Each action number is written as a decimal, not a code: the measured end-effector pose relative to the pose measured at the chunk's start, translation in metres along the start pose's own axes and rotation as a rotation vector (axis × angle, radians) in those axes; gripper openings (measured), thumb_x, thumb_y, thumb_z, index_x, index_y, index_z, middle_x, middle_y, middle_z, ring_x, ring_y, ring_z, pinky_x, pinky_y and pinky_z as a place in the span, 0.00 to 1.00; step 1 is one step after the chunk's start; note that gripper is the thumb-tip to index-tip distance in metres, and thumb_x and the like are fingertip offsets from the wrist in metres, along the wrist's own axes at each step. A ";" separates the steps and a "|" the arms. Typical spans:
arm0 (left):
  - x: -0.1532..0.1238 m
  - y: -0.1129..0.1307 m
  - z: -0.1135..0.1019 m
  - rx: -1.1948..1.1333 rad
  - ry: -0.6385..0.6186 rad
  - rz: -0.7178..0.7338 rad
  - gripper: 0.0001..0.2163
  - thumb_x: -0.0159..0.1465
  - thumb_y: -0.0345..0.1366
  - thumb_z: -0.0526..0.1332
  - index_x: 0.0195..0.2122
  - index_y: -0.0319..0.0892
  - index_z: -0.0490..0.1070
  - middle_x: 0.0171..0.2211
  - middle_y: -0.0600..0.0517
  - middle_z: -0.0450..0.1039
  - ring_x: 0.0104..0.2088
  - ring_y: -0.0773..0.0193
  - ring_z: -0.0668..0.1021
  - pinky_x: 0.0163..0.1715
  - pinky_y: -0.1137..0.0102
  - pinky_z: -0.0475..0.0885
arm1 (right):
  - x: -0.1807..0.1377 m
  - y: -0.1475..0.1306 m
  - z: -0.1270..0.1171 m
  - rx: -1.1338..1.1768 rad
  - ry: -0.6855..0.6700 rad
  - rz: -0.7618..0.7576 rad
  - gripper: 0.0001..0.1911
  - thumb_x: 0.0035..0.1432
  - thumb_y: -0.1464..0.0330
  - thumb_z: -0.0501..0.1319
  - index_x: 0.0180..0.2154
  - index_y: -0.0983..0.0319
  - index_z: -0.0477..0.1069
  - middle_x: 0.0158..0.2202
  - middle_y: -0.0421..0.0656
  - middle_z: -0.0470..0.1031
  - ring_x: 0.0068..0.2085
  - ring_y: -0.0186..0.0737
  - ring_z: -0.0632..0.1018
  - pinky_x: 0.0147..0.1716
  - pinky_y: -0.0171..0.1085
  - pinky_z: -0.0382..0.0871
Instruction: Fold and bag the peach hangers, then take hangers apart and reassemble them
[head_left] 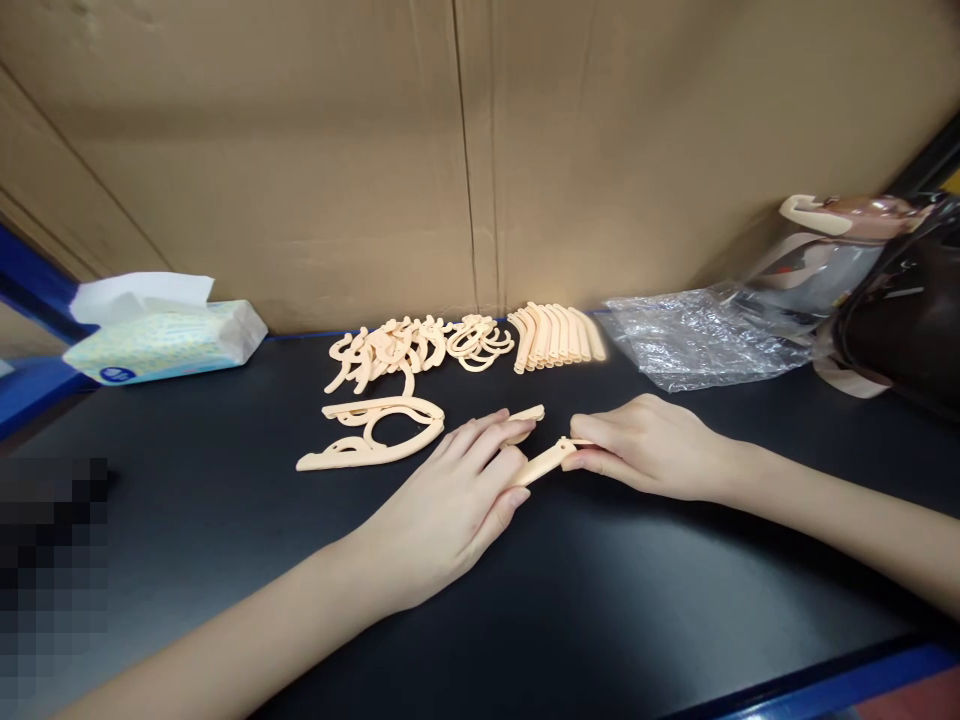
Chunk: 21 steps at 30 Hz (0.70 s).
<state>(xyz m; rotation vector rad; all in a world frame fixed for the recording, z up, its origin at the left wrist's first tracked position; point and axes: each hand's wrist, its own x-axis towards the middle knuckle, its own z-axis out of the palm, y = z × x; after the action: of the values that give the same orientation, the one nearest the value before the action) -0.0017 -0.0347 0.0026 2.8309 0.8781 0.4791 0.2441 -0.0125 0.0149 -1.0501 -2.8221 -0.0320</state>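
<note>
My left hand is wrapped over a beige plastic folding hanger, whose end with a small hole sticks out to the right. Another tip of beige plastic shows above its fingers; the rest lies hidden under the palm. At the hole end, my right hand pinches a thin beige piece between thumb and forefinger, mostly covered by the fingers. Left of my left hand a folded beige hanger lies on the black table. Behind it are a pile of curved hanger parts, several hooks and a row of hanger arms.
A tissue pack stands at the back left against the cardboard wall. Crumpled clear plastic bags lie at the back right, beside a dark bag. The table's blue edge runs along the lower right.
</note>
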 end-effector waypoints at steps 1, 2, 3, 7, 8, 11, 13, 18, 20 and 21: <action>0.000 0.000 0.000 0.001 -0.004 0.001 0.11 0.70 0.34 0.48 0.49 0.41 0.66 0.61 0.46 0.59 0.63 0.55 0.59 0.61 0.57 0.60 | 0.000 0.000 0.000 -0.026 0.015 -0.017 0.23 0.69 0.55 0.38 0.28 0.59 0.58 0.21 0.37 0.68 0.19 0.33 0.66 0.20 0.35 0.47; 0.000 0.000 0.000 0.001 -0.008 0.002 0.11 0.71 0.34 0.48 0.50 0.40 0.65 0.61 0.46 0.59 0.63 0.55 0.59 0.61 0.57 0.60 | 0.000 0.000 0.001 -0.057 0.034 -0.034 0.23 0.69 0.56 0.38 0.28 0.59 0.59 0.21 0.37 0.68 0.18 0.33 0.66 0.20 0.35 0.47; -0.001 0.000 0.000 0.003 -0.012 0.002 0.12 0.71 0.34 0.48 0.50 0.40 0.65 0.61 0.45 0.59 0.63 0.56 0.59 0.61 0.57 0.60 | 0.000 0.001 0.001 -0.090 0.056 -0.052 0.23 0.69 0.56 0.38 0.28 0.60 0.59 0.21 0.37 0.68 0.18 0.33 0.66 0.20 0.35 0.47; -0.001 0.000 0.001 0.010 -0.027 -0.007 0.14 0.71 0.34 0.47 0.53 0.39 0.64 0.62 0.44 0.59 0.63 0.56 0.59 0.61 0.58 0.61 | -0.001 0.002 0.003 -0.210 0.131 -0.131 0.23 0.70 0.59 0.39 0.28 0.61 0.62 0.21 0.37 0.68 0.17 0.32 0.66 0.20 0.35 0.48; -0.001 0.000 0.001 0.008 -0.025 -0.005 0.14 0.71 0.34 0.47 0.54 0.39 0.64 0.62 0.44 0.59 0.63 0.56 0.60 0.61 0.59 0.61 | -0.001 0.002 0.003 -0.239 0.152 -0.153 0.23 0.70 0.59 0.39 0.28 0.61 0.62 0.21 0.37 0.68 0.17 0.32 0.66 0.20 0.35 0.48; 0.000 0.000 0.000 -0.002 -0.016 0.000 0.14 0.70 0.34 0.48 0.53 0.39 0.65 0.61 0.44 0.60 0.62 0.55 0.61 0.60 0.59 0.62 | -0.001 0.002 0.004 -0.342 0.232 -0.210 0.23 0.70 0.61 0.40 0.27 0.61 0.63 0.21 0.37 0.67 0.18 0.32 0.66 0.20 0.36 0.51; 0.000 -0.001 0.000 -0.002 -0.019 0.000 0.14 0.70 0.34 0.48 0.53 0.39 0.65 0.61 0.44 0.60 0.62 0.55 0.61 0.60 0.59 0.62 | -0.001 0.001 0.003 -0.404 0.269 -0.238 0.23 0.70 0.62 0.41 0.26 0.61 0.64 0.21 0.37 0.67 0.18 0.33 0.67 0.21 0.36 0.52; 0.001 0.000 -0.001 -0.001 -0.033 0.005 0.13 0.71 0.33 0.47 0.52 0.38 0.66 0.61 0.44 0.60 0.62 0.55 0.61 0.61 0.59 0.61 | -0.001 0.000 0.002 -0.467 0.299 -0.277 0.22 0.69 0.62 0.44 0.26 0.60 0.65 0.21 0.38 0.66 0.20 0.34 0.67 0.23 0.36 0.55; 0.001 0.000 -0.002 -0.007 -0.035 0.003 0.13 0.71 0.33 0.47 0.50 0.38 0.67 0.61 0.44 0.60 0.62 0.55 0.61 0.60 0.58 0.61 | -0.001 0.000 0.002 -0.453 0.301 -0.277 0.21 0.69 0.62 0.45 0.26 0.61 0.65 0.21 0.38 0.66 0.21 0.34 0.67 0.24 0.35 0.55; 0.002 0.001 -0.002 -0.012 -0.035 0.000 0.13 0.71 0.33 0.47 0.50 0.38 0.66 0.61 0.44 0.61 0.62 0.55 0.61 0.60 0.58 0.62 | -0.001 0.000 0.002 -0.435 0.301 -0.271 0.21 0.69 0.62 0.45 0.26 0.61 0.65 0.21 0.38 0.66 0.21 0.33 0.67 0.24 0.35 0.55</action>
<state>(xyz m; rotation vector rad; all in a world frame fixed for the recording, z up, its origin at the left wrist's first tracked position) -0.0007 -0.0344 0.0051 2.8197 0.8660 0.4326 0.2442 -0.0130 0.0127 -0.6422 -2.7065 -0.7894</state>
